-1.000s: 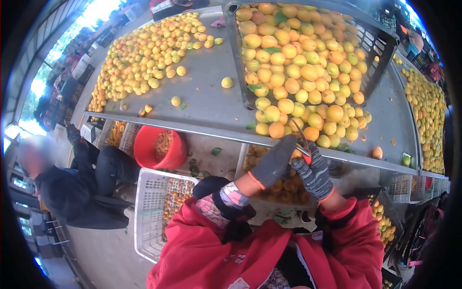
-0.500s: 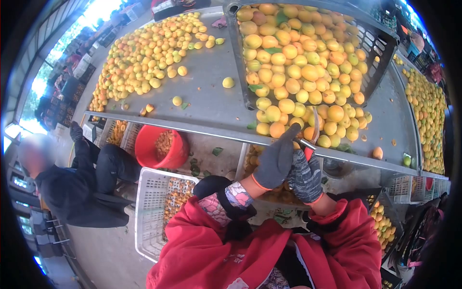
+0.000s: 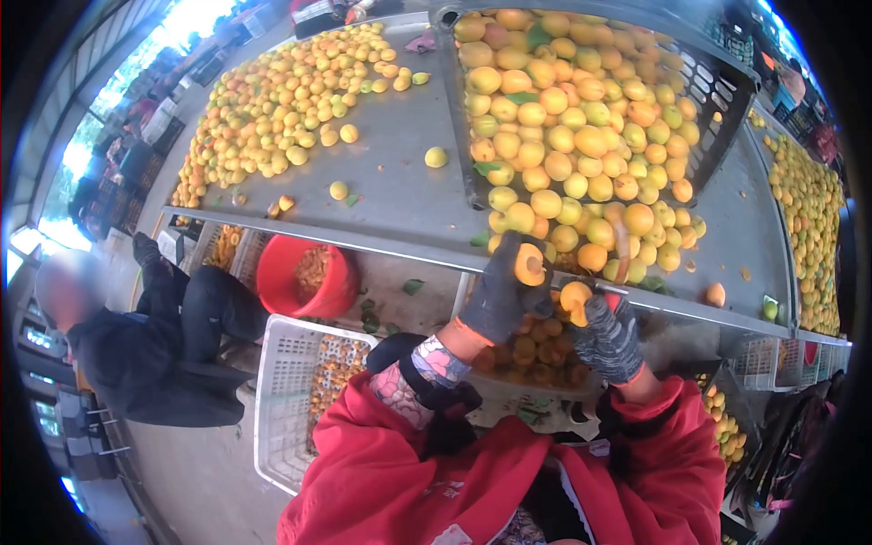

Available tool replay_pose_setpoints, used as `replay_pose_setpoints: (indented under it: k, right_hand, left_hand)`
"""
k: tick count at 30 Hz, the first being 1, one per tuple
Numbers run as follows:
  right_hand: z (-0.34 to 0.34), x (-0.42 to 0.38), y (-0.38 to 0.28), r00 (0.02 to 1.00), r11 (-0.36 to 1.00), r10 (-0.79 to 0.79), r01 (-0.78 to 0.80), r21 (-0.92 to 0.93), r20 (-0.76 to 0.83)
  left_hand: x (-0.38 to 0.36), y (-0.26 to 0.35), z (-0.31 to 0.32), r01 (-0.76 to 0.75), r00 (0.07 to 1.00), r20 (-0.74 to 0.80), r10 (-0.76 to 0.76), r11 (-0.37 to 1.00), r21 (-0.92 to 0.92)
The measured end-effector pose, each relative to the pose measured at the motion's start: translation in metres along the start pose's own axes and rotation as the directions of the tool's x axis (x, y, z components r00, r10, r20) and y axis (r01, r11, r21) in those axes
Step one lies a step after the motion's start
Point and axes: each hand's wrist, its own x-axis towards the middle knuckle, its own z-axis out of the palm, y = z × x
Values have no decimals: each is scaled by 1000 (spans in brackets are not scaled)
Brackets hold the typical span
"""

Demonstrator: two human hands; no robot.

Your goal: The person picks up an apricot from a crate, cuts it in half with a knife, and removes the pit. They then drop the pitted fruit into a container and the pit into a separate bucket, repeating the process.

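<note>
Setting: a fruit-sorting hall seen from above; a long grey metal counter [image 3: 400,182] runs across the view, daylight at the far left.
Landmark: a dark plastic crate [image 3: 718,100] tipped on the counter, spilling yellow-orange apricots [image 3: 563,136] toward the counter's near edge.
Left hand [image 3: 502,292]: in a dark grey glove, just below the crate's spill at the counter's edge, fingers closed around an apricot half [image 3: 530,264] whose cut face with the stone hollow turns toward the camera.
Right hand [image 3: 607,331]: in a speckled grey glove, just right of the left hand and below the spill, gripping a second apricot half [image 3: 576,297]; a red-handled knife [image 3: 621,254] rises from the same fist, its blade blurred against the fruit.
The two halves: apart, near each other, both in front of the counter's edge below the crate.
Left of the crate: a loose heap of smaller apricots [image 3: 272,100] on the counter, with a few strays between it and the crate.
Below the counter, left of the crate: a red bucket [image 3: 304,282] with cut fruit and a white basket [image 3: 291,400].
Right of the crate: another spread of fruit [image 3: 804,218] along the far side.
Far left of the crate: a seated person in dark clothes [image 3: 154,354].
Sleeves: red jacket [image 3: 436,481].
</note>
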Motion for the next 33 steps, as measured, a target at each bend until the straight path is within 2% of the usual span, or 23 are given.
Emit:
replay_pose_setpoints:
  k: [1, 2, 4, 5, 7, 9, 10, 13, 14, 17, 18, 19, 20, 21, 23, 24, 25, 27, 28, 30, 31, 32, 33]
  right_hand:
    - [-4, -2, 1, 955, 941, 263, -285, 183, 137]
    - [-2, -1, 7, 986, 986, 164, -164, 13, 31]
    - [-10, 3, -9, 982, 973, 189, -188, 135, 5]
    - [-12, 8, -20, 978, 961, 206, -201, 192, -8]
    - [-13, 15, -23, 963, 844, 251, -168, 510, -97]
    - [-15, 29, -38, 954, 553, 265, -31, 833, -141]
    - [-5, 40, -71, 858, 493, 444, 9, 870, -260]
    - [-9, 42, -58, 948, 307, 285, 52, 950, -144]
    - [-6, 44, -50, 954, 330, 258, 63, 942, -154]
    - [-3, 45, -37, 962, 236, 251, 50, 970, -110]
    - [-2, 44, -32, 961, 204, 261, 43, 978, -97]
    - [0, 42, -25, 949, 359, 272, 56, 932, -161]
    - [3, 40, -18, 935, 504, 273, 60, 861, -225]
    - [5, 38, -13, 929, 593, 256, 66, 802, -265]
    - [11, 36, -9, 922, 712, 210, 84, 697, -326]
    - [13, 34, -10, 927, 683, 210, 87, 725, -310]
    - [15, 34, -14, 933, 653, 211, 89, 752, -293]
    - [17, 35, -35, 954, 438, 242, 57, 897, -179]
    - [19, 35, -34, 950, 322, 287, 26, 946, -124]
    - [18, 34, -30, 958, 254, 275, 7, 967, -79]
    - [18, 34, -30, 961, 218, 270, -6, 976, -54]
    - [20, 34, -35, 945, 200, 320, -1, 980, -65]
    - [20, 34, -34, 952, 207, 300, 0, 978, -64]
  left_hand:
    - [1, 3, -2, 28, 999, -18, -28, 1000, 4]
    - [1, 6, -2, 56, 998, -33, -55, 998, 4]
    - [2, -1, 2, 267, 963, 56, -263, 909, -320]
    - [3, -10, 5, 436, 896, 208, -393, 687, -582]
    - [-2, -20, 15, 615, 768, 459, -447, 314, -723]
    - [-2, -13, 22, 710, 690, 589, -421, 230, -666]
    - [-4, -6, 29, 752, 633, 576, -518, 231, -618]
    - [-5, -1, 29, 839, 538, 707, -459, 214, -500]
    - [-4, 5, 33, 857, 504, 677, -536, 218, -466]
    - [-7, 17, 33, 797, 598, 585, -549, 487, -357]
    - [-11, 12, 36, 740, 658, 526, -539, 591, -320]
    - [-14, 7, 41, 674, 717, 467, -517, 686, -275]
    - [-17, 3, 42, 663, 731, 439, -522, 695, -277]
    - [-19, 0, 44, 653, 744, 410, -527, 704, -279]
    - [-18, 7, 41, 732, 681, 419, -601, 561, -387]
    - [-21, -5, 44, 353, 927, 202, -317, 919, -178]
    - [-28, -28, 50, -110, 991, 91, 98, 985, 136]
    - [-36, -44, 52, -449, 893, 164, 418, 824, 346]
    - [-38, -42, 49, -376, 919, 215, 329, 895, 240]
    - [-39, -40, 51, -299, 941, 199, 275, 949, 101]
    - [-38, -32, 57, -309, 946, 119, 300, 949, 67]
    - [-38, -29, 58, -154, 982, 107, 156, 988, -31]
    - [-37, -26, 60, 4, 996, 93, 8, 991, -134]
